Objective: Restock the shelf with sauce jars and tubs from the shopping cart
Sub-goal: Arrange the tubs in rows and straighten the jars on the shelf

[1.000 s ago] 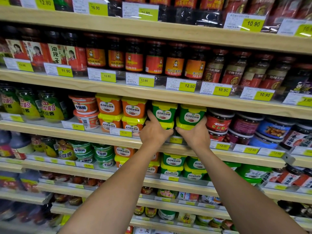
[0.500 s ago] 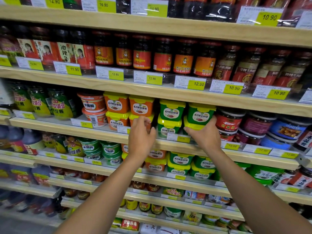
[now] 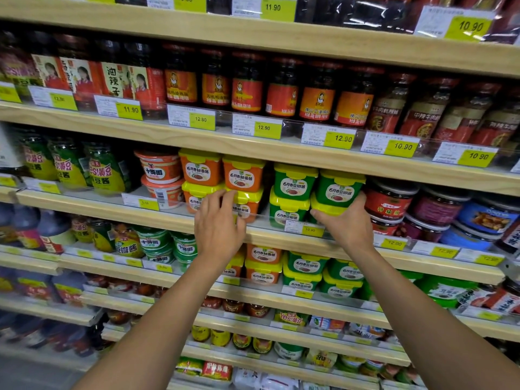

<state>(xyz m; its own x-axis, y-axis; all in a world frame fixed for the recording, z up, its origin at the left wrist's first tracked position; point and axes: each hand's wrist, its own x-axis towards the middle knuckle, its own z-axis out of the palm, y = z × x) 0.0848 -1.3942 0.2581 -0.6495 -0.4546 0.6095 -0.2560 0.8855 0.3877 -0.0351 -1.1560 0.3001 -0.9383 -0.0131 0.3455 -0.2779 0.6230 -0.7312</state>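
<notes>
Head view. Both bare arms reach forward to the middle shelf (image 3: 281, 237), a pale wooden board with a clear plastic lip and yellow price tags (image 3: 305, 229) along its front.

Right hand (image 3: 347, 220): palm against the lower right corner of the green tub stack. Fingers (image 3: 323, 213) curl under the yellow lid of the bottom green tub (image 3: 327, 208), thumb side up along the upper green tub (image 3: 339, 188). Grip is closed on the bottom green tub, which sits on the shelf at the front edge. A second green stack (image 3: 292, 192) stands just beside it to the left, two tubs high.

Left hand (image 3: 218, 230): raised in front of the orange tubs (image 3: 222, 175), fingers spread loosely and slightly bent, tips touching or just short of the lower orange tub (image 3: 244, 205); cannot tell which. Grip is wide and holds nothing.

Orange tubs stand two high, two across, yellow lids, left of the green stacks. Further left, two red-and-white bowls (image 3: 160, 177) stacked, then green-labelled jars (image 3: 67, 164). Right of the right hand, short round jars with dark lids (image 3: 389, 201), red and blue labels.

Shelf above: a row of dark sauce jars with red and orange labels (image 3: 247, 90). Shelf below: more orange and green tubs (image 3: 304, 270), partly hidden behind the forearms. Lower shelves blurred; contents too small to tell. Shopping cart is out of frame.
</notes>
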